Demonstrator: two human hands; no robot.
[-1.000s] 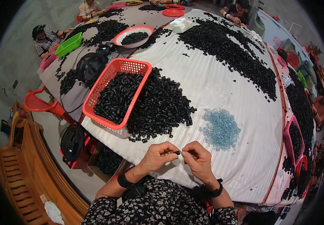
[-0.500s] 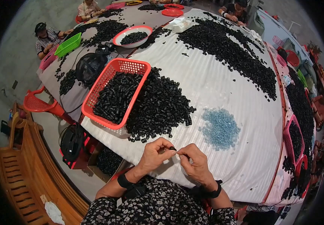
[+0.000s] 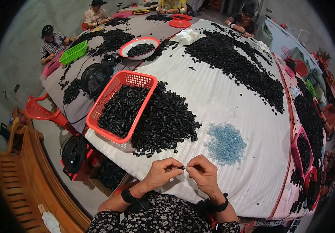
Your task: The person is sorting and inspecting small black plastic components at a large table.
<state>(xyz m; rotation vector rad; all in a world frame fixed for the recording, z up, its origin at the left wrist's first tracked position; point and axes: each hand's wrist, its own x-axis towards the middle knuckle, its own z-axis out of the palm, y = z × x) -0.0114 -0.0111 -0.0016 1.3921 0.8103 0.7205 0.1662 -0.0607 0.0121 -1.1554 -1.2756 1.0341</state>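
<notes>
My left hand [image 3: 162,171] and my right hand [image 3: 202,174] meet fingertip to fingertip over the near edge of the white cloth-covered table [image 3: 229,97]. Between them they pinch a small black plastic piece [image 3: 181,167]. Just beyond my hands lies a heap of black plastic pieces [image 3: 165,122]. To its left stands a red mesh basket [image 3: 119,106], filled with the same black pieces. A small pile of pale blue pieces [image 3: 225,143] lies to the right of the heap.
A long band of black pieces [image 3: 237,62] runs along the far right of the table. A white bowl [image 3: 139,48], a green basket [image 3: 73,52], pink baskets [image 3: 303,149] and a black fan [image 3: 96,77] stand around. Other people sit at the far side. A red chair [image 3: 41,112] and wooden bench [image 3: 16,182] are left.
My hands have stayed joined at the table's near edge, shifting slightly while working the small black piece between the fingertips. Nothing else has moved.
</notes>
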